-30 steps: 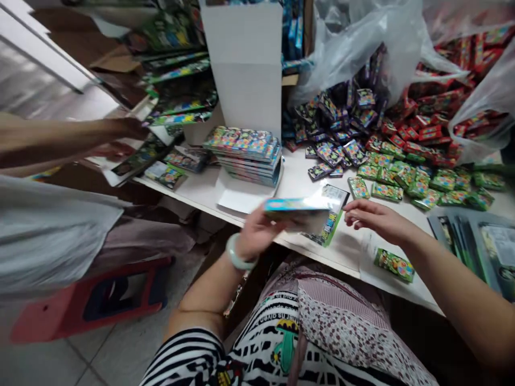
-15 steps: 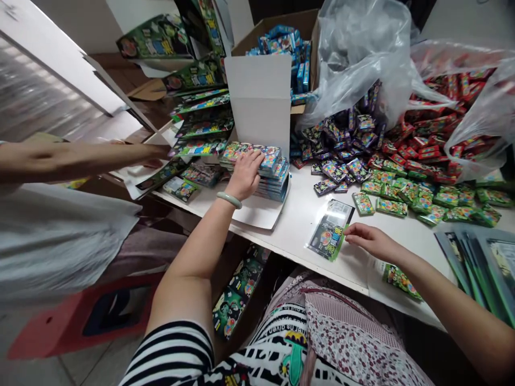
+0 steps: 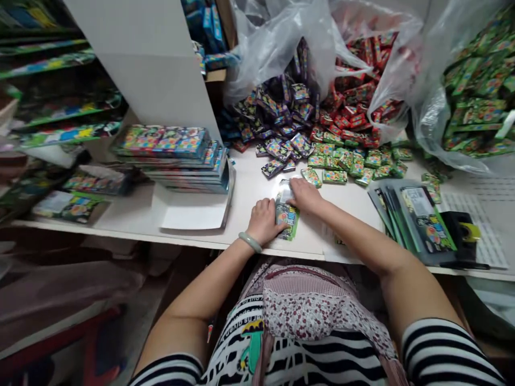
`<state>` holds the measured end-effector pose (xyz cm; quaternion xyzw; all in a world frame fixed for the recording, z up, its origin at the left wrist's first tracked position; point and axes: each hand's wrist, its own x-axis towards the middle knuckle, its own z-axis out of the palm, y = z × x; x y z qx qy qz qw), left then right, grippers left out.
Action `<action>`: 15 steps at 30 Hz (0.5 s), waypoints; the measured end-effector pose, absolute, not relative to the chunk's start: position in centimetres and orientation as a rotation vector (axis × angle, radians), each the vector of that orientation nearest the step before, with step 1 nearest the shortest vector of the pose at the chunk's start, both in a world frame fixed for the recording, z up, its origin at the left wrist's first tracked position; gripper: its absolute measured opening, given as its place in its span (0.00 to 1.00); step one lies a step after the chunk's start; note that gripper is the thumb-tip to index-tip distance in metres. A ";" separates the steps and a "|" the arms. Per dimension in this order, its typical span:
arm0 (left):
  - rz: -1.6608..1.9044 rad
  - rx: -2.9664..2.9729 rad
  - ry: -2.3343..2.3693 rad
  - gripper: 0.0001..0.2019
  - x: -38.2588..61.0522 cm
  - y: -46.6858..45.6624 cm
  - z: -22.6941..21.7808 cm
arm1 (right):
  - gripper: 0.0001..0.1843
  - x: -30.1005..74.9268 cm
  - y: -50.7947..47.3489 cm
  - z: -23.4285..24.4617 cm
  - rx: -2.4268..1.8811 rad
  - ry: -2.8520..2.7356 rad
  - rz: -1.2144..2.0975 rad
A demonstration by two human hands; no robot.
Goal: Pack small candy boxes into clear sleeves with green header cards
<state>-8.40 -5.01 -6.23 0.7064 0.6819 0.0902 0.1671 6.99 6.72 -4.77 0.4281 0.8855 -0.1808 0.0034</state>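
A flat clear plastic pouch [image 3: 287, 215] with a dark and green printed front lies on the white table before me. My left hand [image 3: 263, 222], with a pale bangle at the wrist, is at the pouch's left edge, its thumb across the lower part. At the upper right edge, my right hand [image 3: 304, 194] holds the pouch, with its fingertips partly hidden. Just beyond are small green candy packs [image 3: 335, 176] and purple packs [image 3: 276, 167]. To the left, a stack of filled pouches [image 3: 181, 142] stands in an open white display box [image 3: 193, 212].
Clear bags of red packs [image 3: 354, 115] and green packs [image 3: 475, 112] stand at the back. Empty pouches [image 3: 418, 220] lie fanned at the right beside a black tape dispenser [image 3: 461, 236]. Printed display boxes [image 3: 60, 96] are piled at the left. The table's front edge runs close to me.
My view has swung right. My left hand has left the stack of filled pouches and come to the flat pouch. My right hand has moved onto the pouch's upper part.
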 end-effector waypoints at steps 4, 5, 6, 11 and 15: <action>0.173 1.968 1.972 0.41 -8.1 -4.3 -6.1 | 0.41 5.3 7.0 -4.8 1.340 2.707 -0.513; 0.173 1.952 1.977 0.41 -8.3 -4.3 -6.0 | 0.40 5.0 7.4 -4.8 1.344 2.687 -0.513; 0.178 1.933 1.987 0.41 -8.5 -4.2 -5.9 | 0.38 4.7 7.8 -4.7 1.353 2.670 -0.512; 0.218 1.833 2.045 0.40 -8.5 -4.0 -6.1 | 0.36 3.9 9.7 -4.5 1.367 2.618 -0.524; 0.224 1.767 2.091 0.37 -8.6 -3.9 -6.5 | 0.38 3.9 10.3 -4.2 1.352 2.593 -0.560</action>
